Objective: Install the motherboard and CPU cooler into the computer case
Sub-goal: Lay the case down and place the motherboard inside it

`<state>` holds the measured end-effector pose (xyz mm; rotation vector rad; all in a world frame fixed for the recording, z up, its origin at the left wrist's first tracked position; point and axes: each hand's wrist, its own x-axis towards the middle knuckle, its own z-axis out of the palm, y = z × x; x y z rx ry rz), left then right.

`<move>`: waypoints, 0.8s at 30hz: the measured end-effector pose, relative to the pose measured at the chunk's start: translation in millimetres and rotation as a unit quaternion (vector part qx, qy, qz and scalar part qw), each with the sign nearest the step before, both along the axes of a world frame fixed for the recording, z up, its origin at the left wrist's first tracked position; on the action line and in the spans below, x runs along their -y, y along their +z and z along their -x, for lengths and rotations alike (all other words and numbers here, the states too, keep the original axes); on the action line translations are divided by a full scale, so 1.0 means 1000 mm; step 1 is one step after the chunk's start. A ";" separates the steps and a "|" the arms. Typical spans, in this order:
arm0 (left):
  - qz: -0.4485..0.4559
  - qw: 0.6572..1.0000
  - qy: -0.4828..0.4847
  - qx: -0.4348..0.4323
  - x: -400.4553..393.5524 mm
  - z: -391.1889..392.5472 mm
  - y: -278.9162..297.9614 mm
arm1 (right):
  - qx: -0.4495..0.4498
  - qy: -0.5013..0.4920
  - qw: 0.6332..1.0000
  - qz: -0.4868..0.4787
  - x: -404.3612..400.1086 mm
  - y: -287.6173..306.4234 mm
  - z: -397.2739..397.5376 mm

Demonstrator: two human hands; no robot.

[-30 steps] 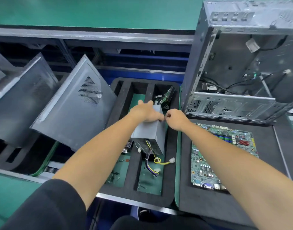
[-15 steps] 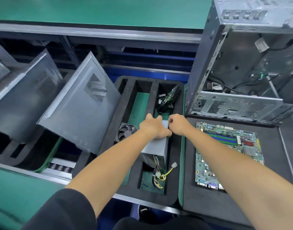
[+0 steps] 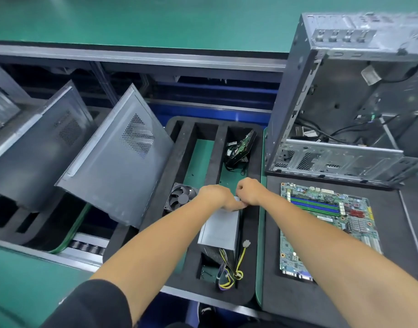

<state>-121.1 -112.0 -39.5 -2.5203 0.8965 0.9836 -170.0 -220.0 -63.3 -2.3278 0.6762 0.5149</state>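
Note:
A grey power supply (image 3: 221, 229) with yellow and black cables lies in the right slot of a black foam tray (image 3: 156, 200). My left hand (image 3: 216, 194) grips its far top edge. My right hand (image 3: 248, 191) pinches the same edge right beside it. A green motherboard (image 3: 321, 227) lies flat on a black mat (image 3: 392, 245) to the right. Behind it stands the open grey computer case (image 3: 345, 102), cables hanging inside. A black fan cooler (image 3: 180, 197) sits in the tray's left slot.
A black drive with cables (image 3: 240, 147) lies at the far end of the tray's right slot. Two grey case side panels (image 3: 113, 162) lean in foam holders on the left. A metal conveyor rail (image 3: 141, 58) runs across the back.
Both hands have lowered the power supply toward me into the tray slot. The fan cooler, hidden before, has come into view.

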 end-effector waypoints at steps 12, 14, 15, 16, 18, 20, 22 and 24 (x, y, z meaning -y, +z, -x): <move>0.212 0.970 0.050 0.106 0.028 -0.049 0.015 | -0.031 -0.005 0.999 -0.004 0.012 -0.008 -0.014; 0.245 0.961 0.063 0.110 0.039 -0.057 0.010 | -0.036 -0.010 0.999 0.005 0.017 -0.013 -0.019; 0.260 0.956 0.070 0.113 0.045 -0.060 0.006 | -0.038 -0.012 0.999 0.008 0.019 -0.015 -0.022; 0.274 0.952 0.078 0.115 0.050 -0.064 0.002 | -0.041 -0.012 0.999 0.009 0.022 -0.016 -0.025; 0.300 0.942 0.096 0.112 0.061 -0.070 -0.007 | -0.050 -0.013 0.999 -0.001 0.029 -0.019 -0.032; 0.326 0.933 0.115 0.103 0.071 -0.075 -0.016 | -0.060 -0.015 0.998 -0.025 0.035 -0.023 -0.039; 0.344 0.925 0.128 0.098 0.082 -0.078 -0.024 | -0.070 -0.008 0.997 -0.038 0.038 -0.025 -0.048; 0.359 0.919 0.133 0.095 0.093 -0.080 -0.031 | -0.075 0.003 0.996 -0.039 0.040 -0.027 -0.056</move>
